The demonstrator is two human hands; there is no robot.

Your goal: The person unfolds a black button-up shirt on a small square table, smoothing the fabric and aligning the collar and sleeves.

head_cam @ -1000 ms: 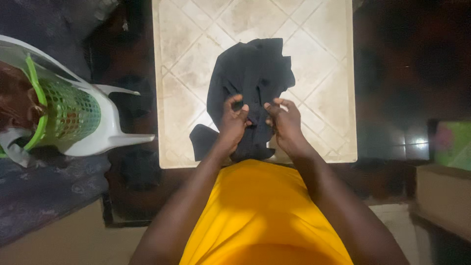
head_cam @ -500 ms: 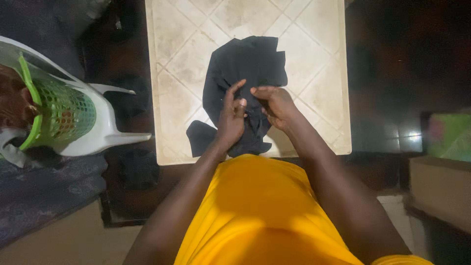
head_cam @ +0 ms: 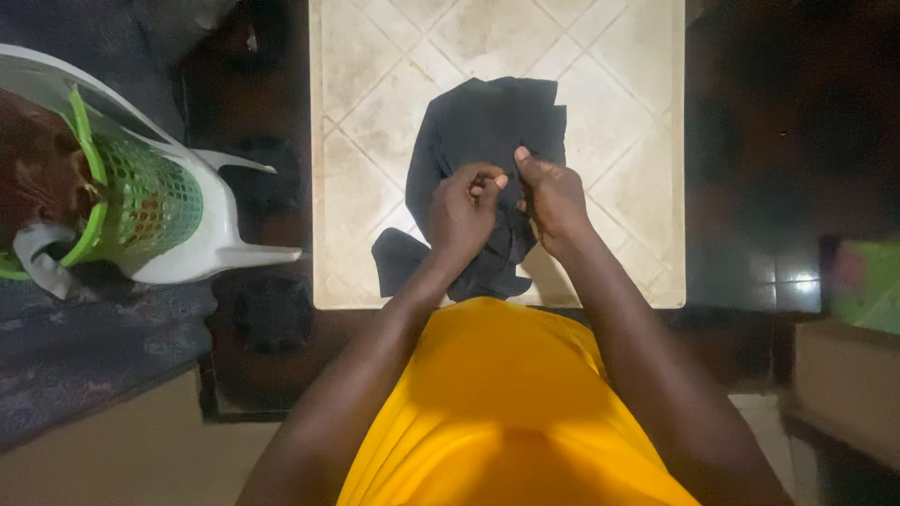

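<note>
i see both of my hands working close together over a dark garment (head_cam: 487, 131) that lies bunched on a pale tiled tabletop (head_cam: 375, 103). my left hand (head_cam: 464, 211) is curled, with the thumb and forefinger pressed together on a fold of the cloth near its middle. my right hand (head_cam: 553, 197) sits just beside it, almost touching, thumb raised and fingers closed around another bit of the same fabric. the garment spreads upward from my hands toward the far side of the table, and a loose flap of it trails down to the near left edge, close to my yellow shirt (head_cam: 511, 403). off to my left, well apart from the table, a green mesh basket (head_cam: 141, 201) rests on a white plastic chair (head_cam: 220, 248) with some cloth inside it; i cannot tell what kind. on the far right edge there is a green box (head_cam: 867, 281), blurred, above a tan surface.
</note>
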